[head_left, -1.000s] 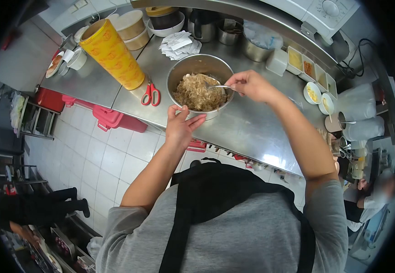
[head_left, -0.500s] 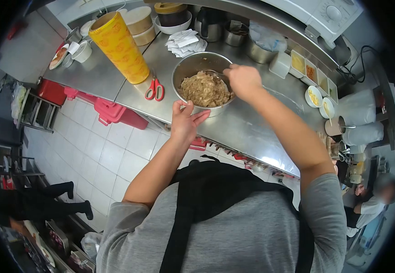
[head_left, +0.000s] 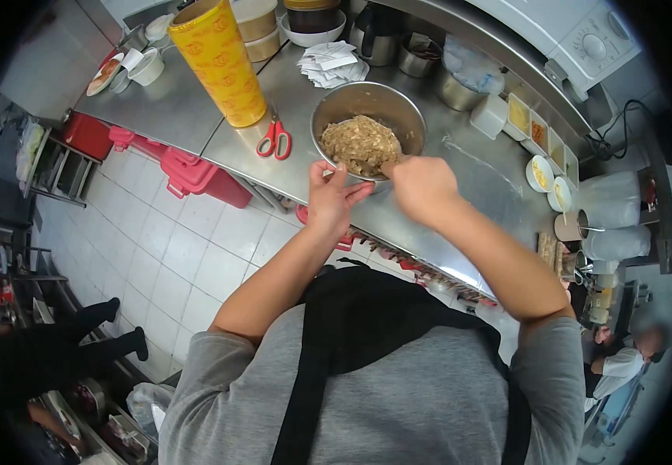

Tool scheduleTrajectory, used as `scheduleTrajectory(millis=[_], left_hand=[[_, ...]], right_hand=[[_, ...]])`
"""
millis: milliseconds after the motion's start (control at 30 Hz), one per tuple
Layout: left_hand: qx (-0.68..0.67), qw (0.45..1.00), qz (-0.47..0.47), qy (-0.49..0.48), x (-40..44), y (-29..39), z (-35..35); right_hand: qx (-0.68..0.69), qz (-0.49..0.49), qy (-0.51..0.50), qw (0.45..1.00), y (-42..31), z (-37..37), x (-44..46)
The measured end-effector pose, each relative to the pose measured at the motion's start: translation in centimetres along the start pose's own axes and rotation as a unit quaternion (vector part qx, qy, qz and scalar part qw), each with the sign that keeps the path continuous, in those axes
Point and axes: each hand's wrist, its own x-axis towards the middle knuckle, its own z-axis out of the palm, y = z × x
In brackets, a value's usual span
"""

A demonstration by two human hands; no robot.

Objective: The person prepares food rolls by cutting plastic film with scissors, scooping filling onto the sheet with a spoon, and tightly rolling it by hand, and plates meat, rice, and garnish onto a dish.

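A round metal bowl [head_left: 409, 118] stands on the steel counter, holding a lumpy brown minced mixture [head_left: 360, 141]. My left hand [head_left: 331, 203] grips the bowl's near rim at the left, thumb on the rim and some fingers stretched along the outside. In my right hand [head_left: 426, 188], closed at the near right rim, is a metal spoon [head_left: 366, 167]. Its head is partly buried in the mixture and my fist hides the handle. Red-handled scissors [head_left: 275, 142] lie left of the bowl, beside a tall yellow patterned roll [head_left: 223, 70].
Behind the bowl are white paper slips [head_left: 333, 63] and metal pots [head_left: 419, 56]. White ingredient containers [head_left: 519, 116] and small bowls [head_left: 539, 173] line the right. Pink-red bins [head_left: 200, 177] stand below the counter. Other people are at far left [head_left: 65, 349] and far right [head_left: 622, 368].
My right hand and the spoon have moved from the bowl's right side to its near edge. The mixture is heaped differently. The whole view has shifted slightly.
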Motion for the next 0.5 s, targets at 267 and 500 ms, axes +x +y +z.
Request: scheduleTrajectory(millis=[267, 500], left_hand=[[-0.001, 1.0, 0.011, 0.011, -0.5, -0.3, 0.0], [0.023, 1.0, 0.013, -0.011, -1.4, -1.0, -2.6]], right_hand=[[0.414, 0.048, -0.044, 0.908, 8.0, 1.2, 2.0], [0.546, 0.049, -0.003, 0.836, 9.7, -3.8, -1.2]])
